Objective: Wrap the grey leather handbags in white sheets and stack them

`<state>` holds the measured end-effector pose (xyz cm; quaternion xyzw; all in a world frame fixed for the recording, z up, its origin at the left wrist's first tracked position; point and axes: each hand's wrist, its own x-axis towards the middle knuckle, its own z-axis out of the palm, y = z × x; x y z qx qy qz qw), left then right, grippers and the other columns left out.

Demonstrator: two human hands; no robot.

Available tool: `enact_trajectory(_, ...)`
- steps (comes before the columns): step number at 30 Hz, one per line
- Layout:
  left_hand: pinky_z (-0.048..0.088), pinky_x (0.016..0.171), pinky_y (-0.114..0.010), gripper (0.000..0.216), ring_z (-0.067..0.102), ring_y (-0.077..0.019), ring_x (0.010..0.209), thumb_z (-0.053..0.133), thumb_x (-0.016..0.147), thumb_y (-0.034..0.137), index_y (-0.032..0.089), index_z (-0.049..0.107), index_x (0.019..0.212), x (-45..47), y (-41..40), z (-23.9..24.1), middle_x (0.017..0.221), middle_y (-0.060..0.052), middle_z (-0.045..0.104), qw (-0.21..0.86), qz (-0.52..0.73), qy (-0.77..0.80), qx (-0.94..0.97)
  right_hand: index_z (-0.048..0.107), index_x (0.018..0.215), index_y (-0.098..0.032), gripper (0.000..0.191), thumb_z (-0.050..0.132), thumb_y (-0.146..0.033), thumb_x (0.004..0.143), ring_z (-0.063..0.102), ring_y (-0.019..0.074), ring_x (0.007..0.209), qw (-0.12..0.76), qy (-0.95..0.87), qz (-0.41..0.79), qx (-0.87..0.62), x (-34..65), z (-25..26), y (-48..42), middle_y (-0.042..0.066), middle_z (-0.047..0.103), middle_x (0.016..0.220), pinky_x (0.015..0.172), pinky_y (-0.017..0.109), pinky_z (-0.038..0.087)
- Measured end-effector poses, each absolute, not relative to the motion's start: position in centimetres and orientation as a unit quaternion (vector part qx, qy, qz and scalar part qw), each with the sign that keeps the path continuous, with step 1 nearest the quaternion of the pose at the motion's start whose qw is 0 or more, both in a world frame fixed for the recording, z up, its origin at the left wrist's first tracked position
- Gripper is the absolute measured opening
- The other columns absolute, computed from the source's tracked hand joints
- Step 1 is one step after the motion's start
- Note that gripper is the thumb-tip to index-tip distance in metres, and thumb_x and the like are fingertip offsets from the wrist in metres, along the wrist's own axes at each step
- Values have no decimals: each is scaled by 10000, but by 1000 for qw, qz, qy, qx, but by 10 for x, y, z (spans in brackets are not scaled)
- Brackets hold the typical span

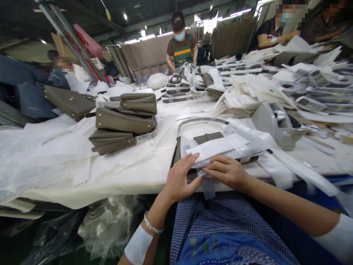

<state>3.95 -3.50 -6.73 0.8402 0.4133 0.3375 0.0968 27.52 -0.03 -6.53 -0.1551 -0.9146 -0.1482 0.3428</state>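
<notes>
Left hand [180,178], right hand [227,171] flat, released, pressing white wrap [217,147] on olive bag [208,137]; no legible writing.

Long white worktable [82,162], dim ceiling, bright strip lights [143,38].

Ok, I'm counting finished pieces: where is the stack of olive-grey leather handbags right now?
In the head view, the stack of olive-grey leather handbags lies on the white-covered table, left of centre, beyond and left of the left hand.
</notes>
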Motion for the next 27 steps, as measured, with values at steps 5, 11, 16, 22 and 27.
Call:
enact_trajectory(5,484,1104,-397,417,530,-225,1330,570,968,353,254,555,1372,47,-31,-69,1432,-46,570,54,342,441,828,700,1089,-184,193,599,-135,933,634,173,902,349,-917,-144,-130,280,-71,5,23,724,863,835,332,547)
enact_trajectory(11,528,1065,-430,421,528,-245,1332,615,941,259,276,575,1360,59,-26,-91,1387,-30,609,-45,355,436,825,695,1116,-168,220,623,-112,915,655,177,963,337,-924,-131,-124,288,-72,1,35,737,920,864,358,553)
enact_trajectory(16,513,1081,-414,437,529,-224,1331,538,953,109,261,576,1361,58,-28,-93,1393,-26,604,-59,364,438,820,629,1275,-164,336,512,-94,967,629,178,1156,264,-951,-110,-115,310,-88,-21,65,722,1180,1090,447,461)
enact_trajectory(22,496,1093,-443,491,506,-238,1351,559,943,134,280,530,1410,59,-28,-97,1426,-31,575,-55,362,441,820,464,1456,-187,545,482,-28,936,436,190,1397,239,-952,-90,-166,308,-117,-31,87,555,1443,1162,477,378)
enact_trajectory(27,481,1106,-446,495,486,-235,1368,549,956,149,284,506,1430,59,-29,-98,1445,-35,557,-48,357,441,822,602,1304,-151,384,546,-62,934,588,184,1254,315,-940,-77,-103,290,-110,-24,88,713,1219,1084,454,483)
